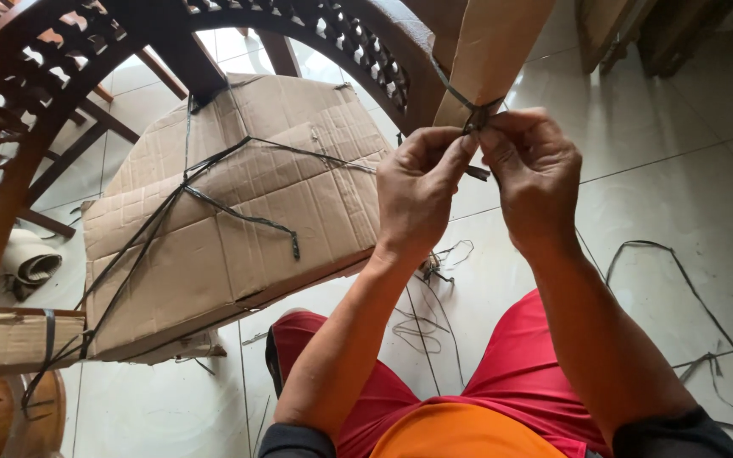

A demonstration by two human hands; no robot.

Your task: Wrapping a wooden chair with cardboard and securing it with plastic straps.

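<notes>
black strapping (475, 119) on plain brown cardboard (239, 220); dark brown wooden frame (10, 127) with carved lattice pattern; white glossy floor tiles (680, 195); red shorts (511, 373); orange shirt (460, 432).

Brown cardboard wrapping (239, 212), strapped with black twine (163, 212), covers furniture at left.

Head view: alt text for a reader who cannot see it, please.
Left hand and right hand pinch a knot in a black strap around a cardboard-wrapped piece. A strapped cardboard sheet covers dark wooden furniture on a tiled floor.

Head-worn view, steeply down, close
</notes>
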